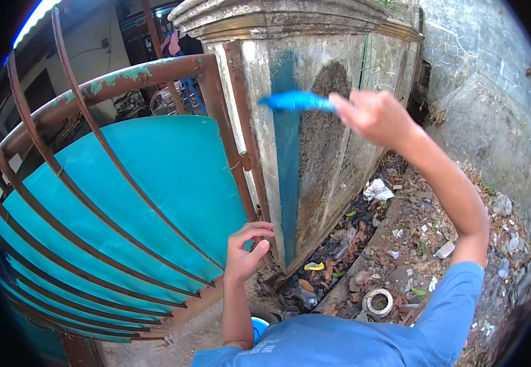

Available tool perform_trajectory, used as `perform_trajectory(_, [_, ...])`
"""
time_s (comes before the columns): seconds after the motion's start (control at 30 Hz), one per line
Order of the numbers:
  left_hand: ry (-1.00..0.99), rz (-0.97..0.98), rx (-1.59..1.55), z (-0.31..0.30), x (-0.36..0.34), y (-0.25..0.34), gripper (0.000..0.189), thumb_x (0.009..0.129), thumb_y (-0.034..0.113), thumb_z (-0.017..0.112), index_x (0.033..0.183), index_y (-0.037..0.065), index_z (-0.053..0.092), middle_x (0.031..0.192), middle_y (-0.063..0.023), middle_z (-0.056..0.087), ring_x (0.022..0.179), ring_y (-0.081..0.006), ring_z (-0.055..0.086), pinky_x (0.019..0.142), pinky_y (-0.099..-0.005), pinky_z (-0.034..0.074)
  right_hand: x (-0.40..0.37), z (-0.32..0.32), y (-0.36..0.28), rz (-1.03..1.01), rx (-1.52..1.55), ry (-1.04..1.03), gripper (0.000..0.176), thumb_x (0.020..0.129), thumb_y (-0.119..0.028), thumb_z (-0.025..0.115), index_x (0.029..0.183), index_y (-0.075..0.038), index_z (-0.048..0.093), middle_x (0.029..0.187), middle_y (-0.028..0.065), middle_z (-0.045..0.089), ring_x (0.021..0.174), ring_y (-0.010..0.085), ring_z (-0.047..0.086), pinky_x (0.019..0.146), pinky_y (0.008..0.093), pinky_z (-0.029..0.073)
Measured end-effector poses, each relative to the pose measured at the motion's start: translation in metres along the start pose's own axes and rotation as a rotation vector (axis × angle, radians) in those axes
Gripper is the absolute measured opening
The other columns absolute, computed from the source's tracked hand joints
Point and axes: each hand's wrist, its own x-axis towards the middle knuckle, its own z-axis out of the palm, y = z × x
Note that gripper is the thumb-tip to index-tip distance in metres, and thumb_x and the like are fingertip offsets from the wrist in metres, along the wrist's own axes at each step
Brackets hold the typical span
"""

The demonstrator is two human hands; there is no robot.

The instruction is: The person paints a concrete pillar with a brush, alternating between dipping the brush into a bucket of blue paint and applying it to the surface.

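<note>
My right hand point(372, 116) is closed around the handle of a blue paintbrush point(299, 101), raised in front of the weathered pillar point(375, 67). The brush's blue-coated head points left, over the upper part of a blue-green painted strip point(287, 165) that runs down the pillar. My left hand point(247, 248) is lower down, near the foot of the pillar and the rusty gate post point(232, 147). Its fingers are bent with a gap to the thumb, and nothing shows between them. Partly hidden by my left forearm and shirt is a blue container point(259, 327).
On the left stands a brown metal gate with curved bars point(118, 165) and a turquoise panel point(161, 159). Litter and dry leaves point(412, 232) cover the ground to the right, with a pale ring point(378, 302) among them. A grey wall point(492, 92) rises behind.
</note>
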Motion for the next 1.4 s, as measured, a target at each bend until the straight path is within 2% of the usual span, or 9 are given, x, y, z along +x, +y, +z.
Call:
perform_trajectory(0.2, [0.026,0.010,-0.015,-0.004,-0.004,-0.002,0.027,0.082,0.028,0.067,0.089,0.003,0.070,0.102,-0.0124,0.067,0.080,-0.0157,0.059,0.066,-0.0272,0.046,0.012,-0.029,0.021,0.096,-0.050,0.225,0.035,0.079,-0.010,0.067,0.112,-0.004,0.059,0.064,0.0059,0.048,0.052,0.0188,0.053,0.042,0.0320,0.043])
perform_trajectory(0.4, [0.039,0.008,0.004,-0.008,-0.006,-0.003,0.027,0.081,0.028,0.068,0.089,0.003,0.069,0.102,-0.0120,0.067,0.078,-0.0144,0.058,0.066,-0.0271,0.046,-0.002,-0.027,0.008,0.109,-0.102,0.259,0.033,0.079,-0.012,0.065,0.110,-0.002,0.059,0.063,0.0049,0.048,0.050,0.0186,0.054,0.042,0.0306,0.046])
perform_trajectory(0.6, [0.008,0.000,0.001,-0.008,-0.006,-0.006,0.025,0.081,0.025,0.068,0.090,0.002,0.069,0.103,-0.0119,0.067,0.077,-0.0143,0.059,0.067,-0.0271,0.046,-0.022,0.010,-0.032,-0.002,0.041,-0.023,0.036,0.075,-0.008,0.056,0.109,0.004,0.056,0.065,0.0056,0.052,0.056,0.0170,0.058,0.042,0.0288,0.046])
perform_trajectory(0.67, [-0.032,-0.049,0.012,-0.011,-0.009,-0.005,0.025,0.084,0.024,0.064,0.091,0.001,0.069,0.106,-0.0141,0.066,0.100,-0.0229,0.061,0.083,-0.0349,0.046,-0.033,0.012,-0.043,-0.024,0.063,-0.072,0.036,0.074,-0.009,0.056,0.108,0.003,0.056,0.065,0.0053,0.051,0.056,0.0177,0.059,0.042,0.0292,0.046])
perform_trajectory(0.8, [0.013,-0.009,0.005,-0.010,-0.008,-0.004,0.024,0.080,0.024,0.068,0.090,0.003,0.069,0.103,-0.0122,0.067,0.082,-0.0158,0.060,0.068,-0.0272,0.046,-0.045,0.006,-0.043,-0.070,0.178,-0.183,0.033,0.075,-0.011,0.058,0.106,0.000,0.056,0.063,0.0047,0.050,0.055,0.0189,0.059,0.042,0.0303,0.046])
perform_trajectory(0.97, [-0.009,-0.013,-0.001,-0.005,-0.005,-0.006,0.023,0.080,0.023,0.068,0.089,0.002,0.070,0.103,-0.0126,0.067,0.084,-0.0164,0.061,0.068,-0.0275,0.046,-0.017,-0.003,-0.017,-0.065,0.204,-0.098,0.013,0.080,-0.011,0.059,0.092,-0.005,0.055,0.057,0.0054,0.049,0.047,0.0198,0.057,0.038,0.0321,0.046])
perform_trajectory(1.1, [-0.019,0.006,-0.011,-0.003,-0.004,-0.002,0.022,0.080,0.023,0.068,0.089,0.003,0.070,0.103,-0.0125,0.067,0.083,-0.0163,0.060,0.068,-0.0275,0.046,0.009,-0.004,0.017,-0.010,0.041,0.039,0.013,0.084,-0.014,0.060,0.094,-0.006,0.057,0.056,0.0049,0.050,0.045,0.0179,0.055,0.036,0.0312,0.046])
perform_trajectory(1.17, [0.004,-0.003,-0.010,-0.005,-0.007,-0.004,0.022,0.080,0.022,0.068,0.090,0.003,0.070,0.104,-0.0123,0.067,0.084,-0.0166,0.061,0.068,-0.0275,0.046,0.019,-0.025,0.025,0.038,-0.051,0.191,0.020,0.083,-0.016,0.062,0.100,-0.006,0.059,0.059,0.0049,0.051,0.046,0.0182,0.055,0.038,0.0311,0.046])
perform_trajectory(1.4, [0.043,-0.011,-0.010,-0.013,-0.013,-0.005,0.022,0.081,0.022,0.068,0.090,0.003,0.069,0.105,-0.0122,0.067,0.087,-0.0167,0.061,0.069,-0.0278,0.046,0.007,-0.040,0.027,0.071,-0.120,0.246,0.042,0.076,-0.008,0.068,0.117,-0.005,0.059,0.064,0.0056,0.045,0.052,0.0198,0.051,0.044,0.0332,0.042])
